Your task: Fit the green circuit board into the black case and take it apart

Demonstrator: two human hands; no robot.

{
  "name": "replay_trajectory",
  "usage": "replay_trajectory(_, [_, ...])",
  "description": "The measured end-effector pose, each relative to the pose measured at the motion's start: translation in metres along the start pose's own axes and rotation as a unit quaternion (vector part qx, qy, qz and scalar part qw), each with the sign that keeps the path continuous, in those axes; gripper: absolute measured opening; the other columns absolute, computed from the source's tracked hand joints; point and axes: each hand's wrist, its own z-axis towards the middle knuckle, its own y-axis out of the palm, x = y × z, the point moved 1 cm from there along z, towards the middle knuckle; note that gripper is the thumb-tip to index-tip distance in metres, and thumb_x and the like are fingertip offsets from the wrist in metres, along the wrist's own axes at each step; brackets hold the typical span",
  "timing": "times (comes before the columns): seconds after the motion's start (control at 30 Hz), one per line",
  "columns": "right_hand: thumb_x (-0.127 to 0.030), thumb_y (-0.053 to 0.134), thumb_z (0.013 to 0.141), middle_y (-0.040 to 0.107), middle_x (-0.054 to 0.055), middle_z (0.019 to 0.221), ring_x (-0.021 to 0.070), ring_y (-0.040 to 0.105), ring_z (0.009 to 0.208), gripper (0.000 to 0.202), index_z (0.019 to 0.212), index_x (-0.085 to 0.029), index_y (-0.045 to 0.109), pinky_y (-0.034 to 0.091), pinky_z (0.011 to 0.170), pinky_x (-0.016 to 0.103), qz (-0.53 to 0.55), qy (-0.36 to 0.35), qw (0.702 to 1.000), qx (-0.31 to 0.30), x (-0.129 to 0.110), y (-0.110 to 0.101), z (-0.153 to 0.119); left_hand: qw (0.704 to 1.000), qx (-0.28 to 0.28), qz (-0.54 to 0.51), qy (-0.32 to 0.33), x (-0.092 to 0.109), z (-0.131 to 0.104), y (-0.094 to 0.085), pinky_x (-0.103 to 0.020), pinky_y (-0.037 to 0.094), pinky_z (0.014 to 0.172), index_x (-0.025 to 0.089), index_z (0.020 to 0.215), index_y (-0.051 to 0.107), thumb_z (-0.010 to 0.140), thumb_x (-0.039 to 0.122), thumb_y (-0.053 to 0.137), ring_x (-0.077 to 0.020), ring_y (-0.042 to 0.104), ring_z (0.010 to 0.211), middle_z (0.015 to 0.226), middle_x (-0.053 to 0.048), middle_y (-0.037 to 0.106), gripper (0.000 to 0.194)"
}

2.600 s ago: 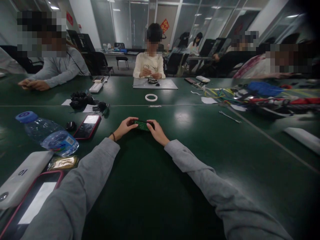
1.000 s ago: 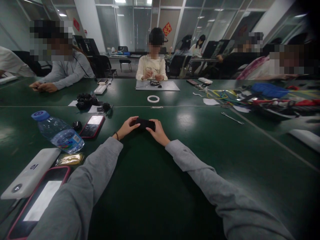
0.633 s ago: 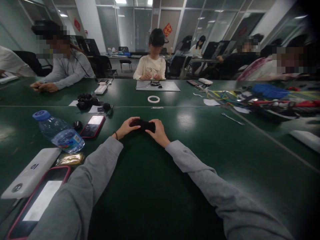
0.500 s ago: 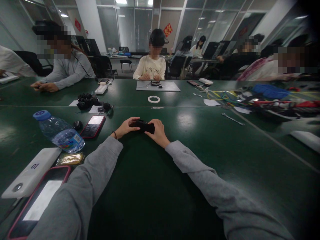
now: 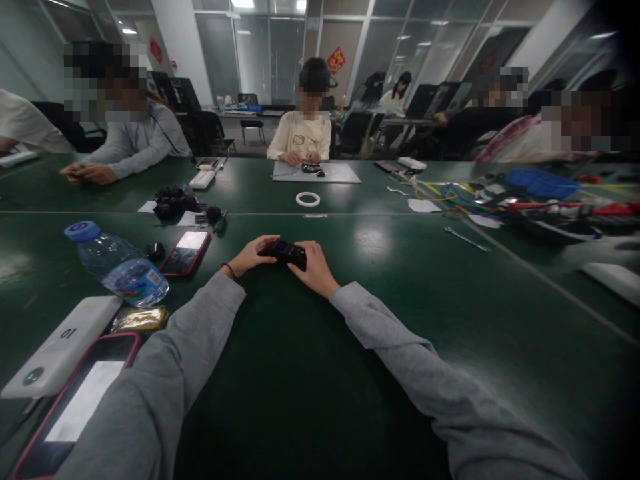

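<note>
A small black device [image 5: 286, 251] with a little screen is held between both hands, near the middle of the green table [image 5: 280, 387]. My left hand [image 5: 251, 256] grips its left end, with the thumb in front and the fingers behind. Wrapped round the right end is my right hand [image 5: 316, 267], its thumb along the near side. The device's screen and the dark face beside it are turned upward. A dark band circles my left wrist.
On the left are a water bottle [image 5: 125, 263], a white power bank [image 5: 63, 347] and two phones [image 5: 186, 253]. A white ring [image 5: 307, 199] lies beyond my hands. Cables [image 5: 450, 190] and a wrench [image 5: 466, 239] lie at right. People sit across the table.
The black device has been tilted between my hands, so its screen and face now show. My right hand has shifted very slightly.
</note>
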Motion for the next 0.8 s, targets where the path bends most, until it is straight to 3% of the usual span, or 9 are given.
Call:
replay_trajectory(0.3, [-0.023,0.052,0.084,0.048,0.011,0.119,0.0244,0.048,0.110,0.050,0.131,-0.017,0.036,0.044,0.098,0.043,0.046,-0.032,0.998,-0.038,-0.001,0.002,-0.003,0.998,0.050,-0.037,-0.018,0.000,0.000,0.003,-0.043,0.030,0.111,0.019,0.126,0.052,0.072,0.027,0.069,-0.0231,0.046,0.127,0.131,-0.010,0.055,0.057])
replay_trajectory(0.53, [-0.029,0.048,0.089,0.040,0.012,0.129,0.0248,0.049,0.112,0.057,0.141,-0.020,0.026,0.048,0.094,0.043,0.048,-0.040,0.994,-0.087,-0.008,0.002,-0.004,0.990,0.134,-0.037,-0.010,-0.007,0.004,0.004,-0.041,0.033,0.109,0.017,0.120,0.054,0.076,0.036,0.066,-0.0223,0.048,0.124,0.131,-0.011,0.055,0.050])
replay_trajectory(0.6, [-0.030,0.046,0.091,0.038,0.012,0.131,0.0251,0.048,0.114,0.055,0.141,-0.020,0.026,0.048,0.096,0.043,0.044,-0.038,0.996,-0.066,-0.012,-0.002,-0.004,0.987,0.151,-0.060,-0.014,-0.010,0.006,0.003,-0.040,0.034,0.107,0.016,0.120,0.055,0.079,0.043,0.060,-0.0223,0.051,0.121,0.128,-0.011,0.057,0.049])
replay_trajectory(0.7, [-0.031,0.041,0.093,0.034,0.013,0.135,0.0259,0.042,0.123,0.053,0.142,-0.020,0.024,0.044,0.101,0.043,0.033,-0.027,0.999,0.015,-0.016,-0.011,-0.003,0.980,0.166,-0.099,-0.037,-0.015,0.008,0.001,-0.041,0.037,0.105,0.015,0.116,0.058,0.085,0.054,0.046,-0.0222,0.055,0.116,0.123,-0.012,0.061,0.051])
replay_trajectory(0.8, [-0.031,0.040,0.093,0.031,0.013,0.138,0.0271,0.036,0.128,0.054,0.143,-0.021,0.020,0.040,0.104,0.047,0.012,0.001,0.996,0.090,-0.010,-0.019,0.000,0.981,0.166,-0.093,-0.047,-0.016,0.008,0.001,-0.040,0.037,0.104,0.016,0.117,0.057,0.086,0.056,0.043,-0.0218,0.056,0.114,0.120,-0.012,0.062,0.053])
